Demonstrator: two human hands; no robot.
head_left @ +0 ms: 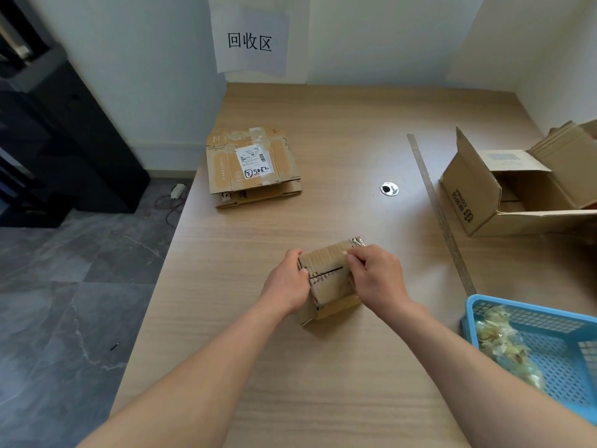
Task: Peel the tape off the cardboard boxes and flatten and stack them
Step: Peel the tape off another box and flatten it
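Now your left hand (286,286) grips the box (329,279) mid-worktop (323,367) while your right hand (376,276) pinches tape (345,252) at its top.

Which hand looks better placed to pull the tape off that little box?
Probably the right hand: its fingertips pinch at the small box's top edge, while the left hand grips its side, steadying it.

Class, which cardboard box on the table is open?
The large box at right, flaps up. The small box is closed; the stack lies flat.
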